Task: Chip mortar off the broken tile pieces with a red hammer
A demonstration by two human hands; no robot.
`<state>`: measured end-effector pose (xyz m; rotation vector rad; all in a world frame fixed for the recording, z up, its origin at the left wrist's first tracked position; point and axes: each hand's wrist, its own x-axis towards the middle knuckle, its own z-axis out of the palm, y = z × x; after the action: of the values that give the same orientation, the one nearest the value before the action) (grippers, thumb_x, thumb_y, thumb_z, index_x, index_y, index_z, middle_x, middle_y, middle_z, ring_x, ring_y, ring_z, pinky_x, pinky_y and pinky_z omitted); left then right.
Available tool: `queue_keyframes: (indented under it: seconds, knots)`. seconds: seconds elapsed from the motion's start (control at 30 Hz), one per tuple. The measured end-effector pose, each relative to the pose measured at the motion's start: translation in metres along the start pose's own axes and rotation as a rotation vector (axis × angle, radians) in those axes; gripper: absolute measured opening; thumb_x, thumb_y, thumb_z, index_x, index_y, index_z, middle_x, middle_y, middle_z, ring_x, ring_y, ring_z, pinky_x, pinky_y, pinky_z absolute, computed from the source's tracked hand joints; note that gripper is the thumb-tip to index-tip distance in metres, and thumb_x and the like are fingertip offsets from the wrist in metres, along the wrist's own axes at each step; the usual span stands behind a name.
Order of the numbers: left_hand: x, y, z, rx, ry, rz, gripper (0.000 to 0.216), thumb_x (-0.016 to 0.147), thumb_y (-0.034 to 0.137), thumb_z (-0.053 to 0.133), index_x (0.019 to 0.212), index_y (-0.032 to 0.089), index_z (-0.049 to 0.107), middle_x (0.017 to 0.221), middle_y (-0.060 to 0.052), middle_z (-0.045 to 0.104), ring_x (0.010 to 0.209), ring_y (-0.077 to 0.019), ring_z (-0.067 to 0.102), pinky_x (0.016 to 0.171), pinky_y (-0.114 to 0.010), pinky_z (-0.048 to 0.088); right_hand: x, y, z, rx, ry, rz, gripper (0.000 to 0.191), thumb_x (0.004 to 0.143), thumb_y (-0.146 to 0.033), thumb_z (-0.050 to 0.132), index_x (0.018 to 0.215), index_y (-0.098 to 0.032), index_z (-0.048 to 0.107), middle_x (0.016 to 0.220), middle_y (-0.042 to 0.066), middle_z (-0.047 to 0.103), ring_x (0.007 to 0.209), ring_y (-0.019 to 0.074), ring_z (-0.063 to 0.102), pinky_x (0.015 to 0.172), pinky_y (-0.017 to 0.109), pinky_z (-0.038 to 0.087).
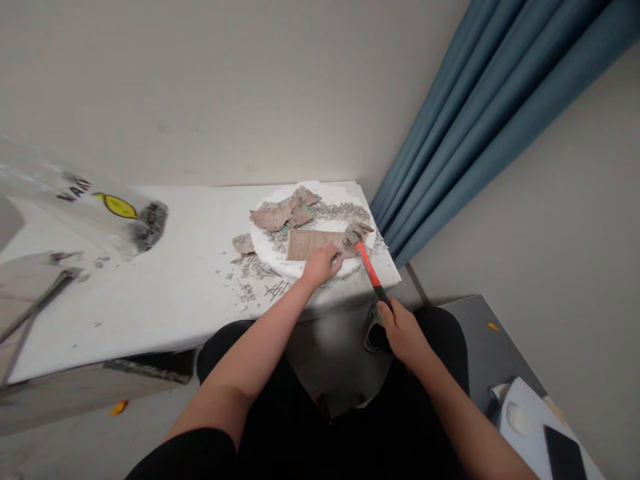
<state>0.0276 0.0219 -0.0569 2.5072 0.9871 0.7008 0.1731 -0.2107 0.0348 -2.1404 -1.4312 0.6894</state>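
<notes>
My right hand (404, 333) is wrapped round the black grip of a claw hammer (369, 267) with a red and black handle. The hammer's metal head is over the right end of a flat brown textured slab (315, 244). At the slab's front edge, my left hand (323, 265) steadies it with curled fingers; the fingertips are partly hidden. Broken brown pieces (280, 213) lie behind the slab, with a little green showing beneath them. Grey crumbs (343, 212) are scattered around on a round white board (265, 250).
The white table (185, 287) stands against the wall. Thin dark nail-like sticks (277, 289) and a smaller fragment (243, 245) lie left of the board. A clear printed plastic bag (100, 207) holds grey debris. A blue curtain (480, 127) hangs at the right, above a grey surface (465, 327).
</notes>
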Motion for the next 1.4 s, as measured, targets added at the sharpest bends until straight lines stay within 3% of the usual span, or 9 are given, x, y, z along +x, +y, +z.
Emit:
queue_keyframes:
  seconds: [0.13,0.27,0.47,0.57,0.87,1.03,1.2,1.27,1.4]
  knots:
    - [-0.002,-0.001,-0.01,-0.039,-0.053,-0.082,0.058,0.084,0.044,0.068,0.133,0.017,0.054,0.127,-0.014,0.067,0.118,-0.0294,0.064,0.101,-0.042,0.052,0.006,0.003,0.004,-0.061,-0.034,0.008,0.026,0.103,-0.037,0.038,0.091,-0.021,0.055,0.085,0.009,0.068,0.082,0.025,0.065,0.069,0.03,0.038]
    - [-0.002,0.0,-0.015,-0.038,-0.07,-0.118,0.076,0.08,0.048,0.071,0.143,0.014,0.044,0.134,-0.017,0.062,0.121,-0.0323,0.062,0.103,-0.043,0.05,0.008,0.005,0.002,-0.115,-0.045,0.042,0.027,0.104,-0.035,0.038,0.09,-0.021,0.057,0.088,0.011,0.069,0.085,0.0261,0.066,0.07,0.03,0.039]
    - [-0.001,0.0,-0.014,-0.042,-0.066,-0.114,0.077,0.078,0.047,0.073,0.142,0.017,0.044,0.132,-0.016,0.063,0.118,-0.0337,0.063,0.101,-0.044,0.051,0.005,-0.005,0.002,-0.128,-0.017,0.003,0.027,0.105,-0.036,0.039,0.098,-0.02,0.059,0.088,0.01,0.07,0.083,0.025,0.065,0.07,0.03,0.038]
    - [-0.002,-0.002,-0.016,-0.058,-0.073,-0.1,0.081,0.077,0.046,0.075,0.144,0.016,0.042,0.133,-0.017,0.062,0.116,-0.0341,0.065,0.098,-0.044,0.052,0.006,-0.004,0.01,-0.146,-0.038,0.048,0.026,0.104,-0.034,0.042,0.092,-0.02,0.059,0.086,0.01,0.07,0.081,0.0245,0.065,0.068,0.03,0.038]
    - [-0.015,-0.014,-0.033,0.072,-0.059,-0.014,0.089,0.074,0.054,0.077,0.143,0.009,0.044,0.147,-0.024,0.051,0.144,-0.0399,0.04,0.119,-0.052,0.033,0.009,0.005,0.024,-0.066,-0.024,0.003,0.027,0.105,-0.034,0.04,0.088,-0.021,0.056,0.082,0.007,0.067,0.078,0.022,0.062,0.069,0.028,0.038]
    - [-0.027,-0.021,-0.057,0.142,0.039,-0.055,0.076,0.081,0.054,0.071,0.139,0.01,0.048,0.142,-0.022,0.055,0.141,-0.0371,0.045,0.118,-0.05,0.036,0.015,0.017,0.031,0.002,0.017,-0.015,0.028,0.103,-0.039,0.04,0.084,-0.023,0.052,0.074,0.003,0.062,0.069,0.0195,0.058,0.065,0.027,0.036]
    - [-0.049,-0.036,-0.1,0.269,0.212,-0.465,0.038,0.093,0.032,0.051,0.127,0.016,0.055,0.121,-0.016,0.067,0.116,-0.0299,0.063,0.1,-0.044,0.051,0.023,0.035,0.035,0.118,-0.046,-0.03,0.03,0.1,-0.044,0.038,0.082,-0.023,0.052,0.069,0.002,0.06,0.065,0.0199,0.056,0.062,0.028,0.038]
    - [-0.062,-0.044,-0.113,0.336,0.13,-0.659,0.028,0.091,0.028,0.05,0.115,0.018,0.062,0.111,-0.013,0.071,0.105,-0.029,0.067,0.091,-0.041,0.054,0.028,0.044,0.036,0.176,-0.058,-0.037,0.035,0.099,-0.049,0.037,0.082,-0.023,0.053,0.067,0.002,0.059,0.063,0.0203,0.056,0.06,0.028,0.038]
    - [-0.09,-0.051,-0.108,0.373,-0.321,-0.807,0.014,0.083,0.031,0.062,0.086,0.019,0.069,0.097,-0.013,0.074,0.096,-0.0308,0.07,0.084,-0.04,0.055,0.035,0.063,0.033,0.262,-0.016,-0.041,0.044,0.097,-0.059,0.036,0.088,-0.022,0.059,0.063,0.001,0.058,0.057,0.0204,0.054,0.058,0.03,0.04]
